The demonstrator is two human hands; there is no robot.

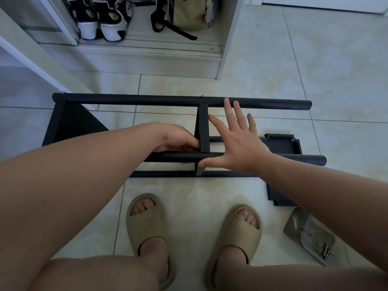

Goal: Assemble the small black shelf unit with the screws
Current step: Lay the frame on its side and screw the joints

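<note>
On the floor tiles (pixel 189 196), the left hand (pixel 180 141) grips the sideways shelf unit's (pixel 147 100) middle panel (pixel 204 131), seemingly aligning it. The right hand (pixel 237 143), fingers splayed and holding nothing, steadies the near pole (pixel 298 159). Next: screws (pixel 324 252) from the tray (pixel 302 227).

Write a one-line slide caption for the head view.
Left hand grips the middle panel of the black shelf unit while the right hand spreads across it.

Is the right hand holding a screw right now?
No, the right hand is spread open, fingers straight; the screws lie in the metal tray.
</note>
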